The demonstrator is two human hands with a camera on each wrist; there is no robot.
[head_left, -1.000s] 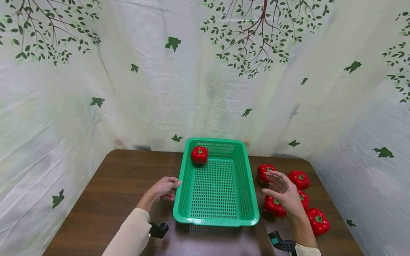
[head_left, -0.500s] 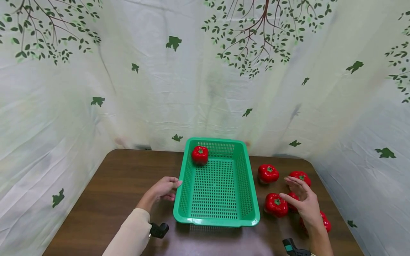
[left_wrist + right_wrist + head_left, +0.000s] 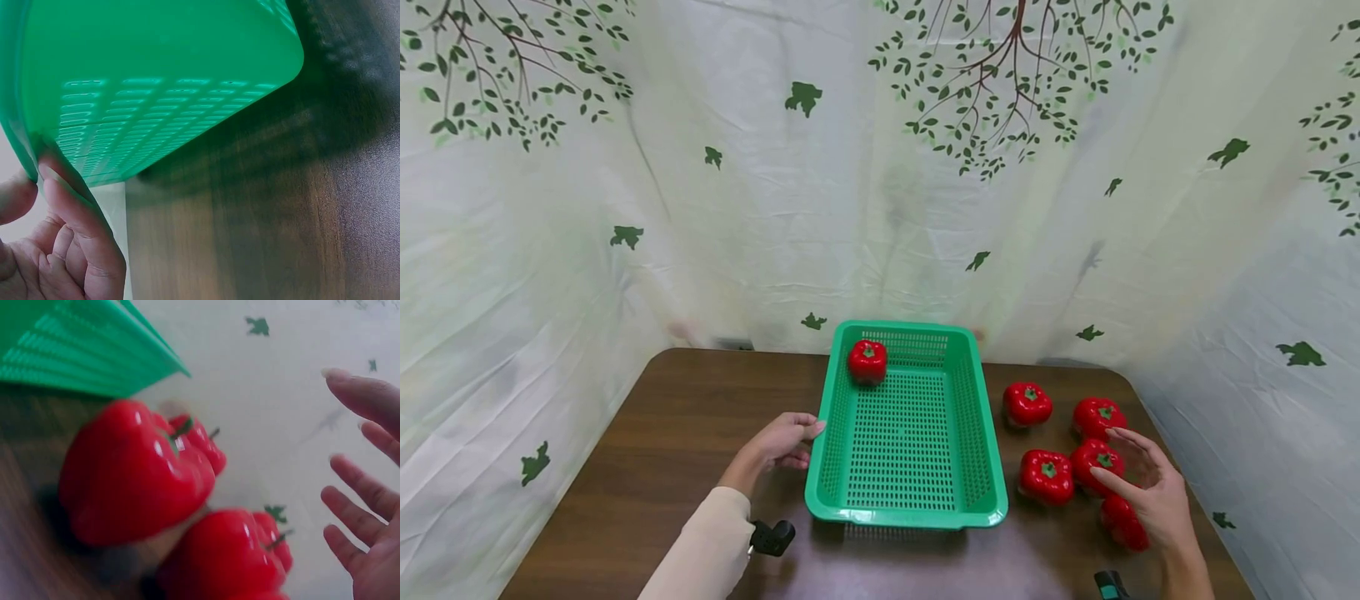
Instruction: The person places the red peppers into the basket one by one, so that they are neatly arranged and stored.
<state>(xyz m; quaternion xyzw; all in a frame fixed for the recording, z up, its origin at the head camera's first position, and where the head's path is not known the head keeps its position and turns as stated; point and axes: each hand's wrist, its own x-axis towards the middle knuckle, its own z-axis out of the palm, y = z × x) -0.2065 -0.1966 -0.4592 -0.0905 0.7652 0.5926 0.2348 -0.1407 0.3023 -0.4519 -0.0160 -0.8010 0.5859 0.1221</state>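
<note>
Right grip (image 3: 1159,493) shifted rightward — spread, near red peppers (image 3: 1047,478), left grip (image 3: 784,442) pinching green basket (image 3: 902,442)

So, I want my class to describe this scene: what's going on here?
A person's left hand pinches the left rim of a green plastic basket standing on a brown wood-grain table. One red bell pepper sits inside, towards the far left corner. Five more red bell peppers lie on the table to the basket's right. The right hand, open and holding nothing, hovers by them, partly hiding the nearest one.
</note>
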